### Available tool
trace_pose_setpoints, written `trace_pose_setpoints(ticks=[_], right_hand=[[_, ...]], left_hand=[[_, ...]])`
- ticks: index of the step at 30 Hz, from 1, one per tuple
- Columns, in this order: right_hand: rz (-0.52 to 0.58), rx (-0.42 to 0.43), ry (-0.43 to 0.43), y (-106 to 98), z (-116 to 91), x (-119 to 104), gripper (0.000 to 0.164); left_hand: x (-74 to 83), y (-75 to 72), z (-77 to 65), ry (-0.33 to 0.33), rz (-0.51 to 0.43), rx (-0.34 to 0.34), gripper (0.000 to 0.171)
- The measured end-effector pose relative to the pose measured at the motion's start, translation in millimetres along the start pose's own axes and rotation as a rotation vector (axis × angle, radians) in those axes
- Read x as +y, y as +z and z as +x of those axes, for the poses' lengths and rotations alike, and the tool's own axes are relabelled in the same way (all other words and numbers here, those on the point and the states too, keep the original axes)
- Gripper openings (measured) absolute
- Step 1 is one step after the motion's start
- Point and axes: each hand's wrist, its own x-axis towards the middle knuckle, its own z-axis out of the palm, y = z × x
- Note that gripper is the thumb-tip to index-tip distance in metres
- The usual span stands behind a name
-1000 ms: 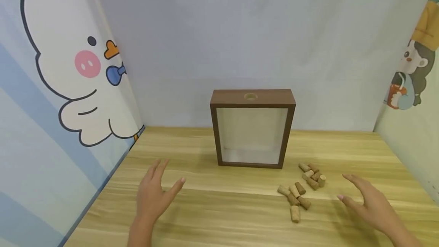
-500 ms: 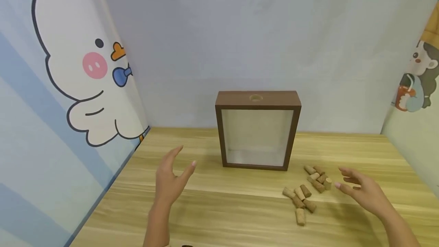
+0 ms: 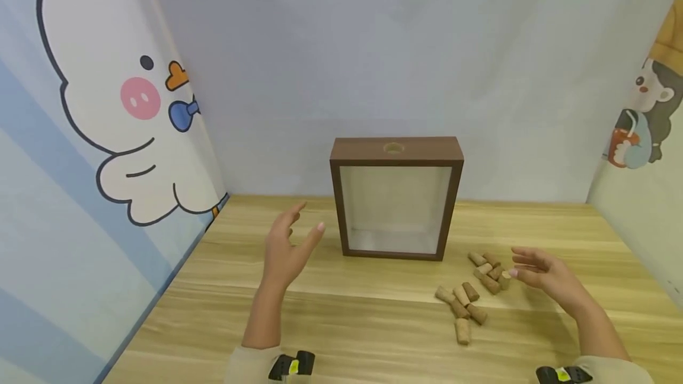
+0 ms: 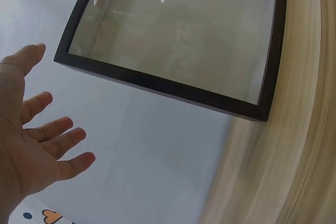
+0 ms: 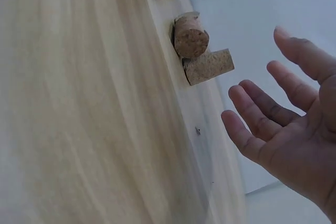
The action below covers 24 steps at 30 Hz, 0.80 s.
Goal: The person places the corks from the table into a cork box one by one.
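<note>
A brown shadow box frame (image 3: 396, 151) with a clear front pane and a round hole in its top stands upright near the back of the table. My left hand (image 3: 286, 250) is in the air to the left of the frame, fingers spread and holding nothing. In the left wrist view its fingertips point toward the frame's dark edge (image 4: 157, 85). Several wine corks (image 3: 460, 307) lie in two loose clusters to the right front of the frame. My right hand (image 3: 552, 277) hovers beside the farther cluster, thumb tip close to an upright cork (image 5: 210, 66), with nothing in its fingers.
The wood-grain table (image 3: 341, 336) ends at a pale curtain (image 3: 395, 46) behind the frame. A cartoon-printed curtain (image 3: 107, 105) borders the left side, and another printed panel (image 3: 640, 194) the right.
My left hand has moved forward and right, closer to the frame. The right hand has moved left toward the farther corks. Both sleeve cuffs with black straps have come into view.
</note>
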Motion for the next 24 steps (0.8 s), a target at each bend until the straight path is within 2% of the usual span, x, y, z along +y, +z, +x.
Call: trace_pose_setpoints(ticks=[6, 9, 11, 16, 18, 24], right_hand=[[0.080, -0.057, 0.035, -1, 10, 10, 0.058], [0.074, -0.069, 0.059, -1, 13, 15, 0.055], [0.067, -0.079, 0.067, -3, 15, 17, 0.055], [0.072, -0.118, 0.076, -5, 16, 23, 0.053], [0.081, -0.129, 0.088, -5, 16, 26, 0.053], [0.106, -0.143, 0.069, 0, 17, 30, 0.048]], left_hand=[[1.4, 9.8, 23.1, -0.052, -0.091, -0.003, 0.055], [3.7, 15.1, 34.6, -0.067, -0.140, -0.005, 0.057], [12.0, 17.2, 41.2, -0.079, -0.177, -0.006, 0.054], [18.7, 27.2, 60.0, -0.083, -0.303, 0.029, 0.049], [14.6, 32.7, 67.2, -0.073, -0.339, 0.046, 0.049], [19.1, 43.1, 79.3, -0.083, -0.353, 0.089, 0.048]])
